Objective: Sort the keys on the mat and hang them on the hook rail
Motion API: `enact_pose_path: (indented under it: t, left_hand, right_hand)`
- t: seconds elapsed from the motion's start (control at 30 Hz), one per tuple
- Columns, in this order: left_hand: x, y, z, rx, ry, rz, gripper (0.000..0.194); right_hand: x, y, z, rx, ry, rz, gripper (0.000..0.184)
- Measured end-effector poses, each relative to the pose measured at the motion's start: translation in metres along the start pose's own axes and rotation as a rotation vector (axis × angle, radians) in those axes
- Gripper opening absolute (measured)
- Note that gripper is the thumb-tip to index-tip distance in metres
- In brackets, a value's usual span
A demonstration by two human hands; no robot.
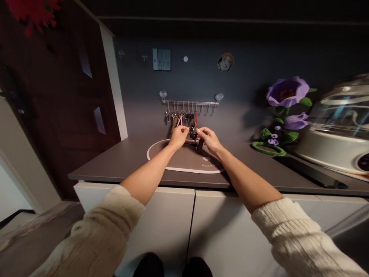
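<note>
My left hand (179, 136) pinches a metal key ring (191, 130) over the counter. Close by on its right, my right hand (210, 139) is closed on part of the same bunch of keys, with thumb and finger together. A dark brown tag (200, 146) hangs below the right fingers, and a small dark round piece (194, 136) sits between the hands. Just behind them, a clear hook rack (190, 103) on the wall carries several keys, including a red cord (196, 116). Fingers hide part of the bunch.
Under the hands lies a brown mat with a white rim (190, 170) on the dark counter (115, 161). To the right stand purple knitted-looking flowers (288, 92), a black phone-like slab (309, 171) and a cream appliance with a clear top (331, 148). A dark door (63, 100) is at left.
</note>
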State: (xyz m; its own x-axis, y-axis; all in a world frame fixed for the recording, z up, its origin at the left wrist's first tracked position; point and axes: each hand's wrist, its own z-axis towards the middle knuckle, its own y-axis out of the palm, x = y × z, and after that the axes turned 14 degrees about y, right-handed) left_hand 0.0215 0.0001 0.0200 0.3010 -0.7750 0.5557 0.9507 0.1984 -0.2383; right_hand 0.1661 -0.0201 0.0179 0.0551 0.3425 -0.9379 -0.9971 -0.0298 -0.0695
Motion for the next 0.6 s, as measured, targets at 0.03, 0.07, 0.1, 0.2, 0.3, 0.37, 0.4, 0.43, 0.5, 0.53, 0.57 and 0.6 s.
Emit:
enact_pose_path:
  t: [0.03,0.07,0.1,0.2,0.3,0.37,0.4,0.43,0.5,0.53,0.57,0.6]
  left_hand:
    - [-0.002,0.001,0.0,-0.003,-0.035,-0.036,0.019]
    - [-0.004,0.002,0.0,-0.011,-0.068,-0.072,0.018]
    - [-0.005,0.004,0.0,-0.026,-0.1,-0.11,0.018]
    - [-0.005,0.006,-0.003,-0.088,-0.202,-0.24,0.018]
    - [0.0,0.007,-0.007,-0.139,-0.295,-0.389,0.018]
    - [0.003,0.007,-0.009,-0.166,-0.342,-0.496,0.016]
    - [0.005,0.007,-0.011,-0.18,-0.364,-0.55,0.015]
    - [0.006,0.007,-0.011,-0.197,-0.381,-0.603,0.013]
    - [0.007,0.007,-0.013,-0.23,-0.406,-0.693,0.013]
    - [0.007,0.007,-0.013,-0.241,-0.413,-0.724,0.014]
    - [0.007,0.007,-0.013,-0.247,-0.416,-0.747,0.015]
    - [0.007,0.007,-0.013,-0.249,-0.418,-0.763,0.018]
  right_hand:
    - [0.0,-0.001,0.001,0.005,0.005,0.012,0.035]
    - [-0.001,-0.001,0.001,0.003,0.016,0.027,0.034]
    - [-0.001,-0.001,0.001,-0.003,0.031,0.049,0.034]
    - [-0.004,-0.001,-0.001,-0.059,0.092,0.152,0.03]
    - [-0.008,-0.001,-0.006,-0.169,0.155,0.271,0.026]
    - [-0.01,-0.002,-0.009,-0.223,0.177,0.311,0.024]
    - [-0.011,-0.003,-0.009,-0.234,0.18,0.317,0.023]
    - [-0.012,-0.004,-0.01,-0.24,0.178,0.319,0.022]
    - [-0.013,-0.005,-0.011,-0.254,0.171,0.329,0.02]
    - [-0.013,-0.006,-0.011,-0.27,0.168,0.341,0.02]
    - [-0.014,-0.006,-0.011,-0.287,0.163,0.358,0.02]
    - [-0.014,-0.006,-0.01,-0.299,0.154,0.377,0.02]
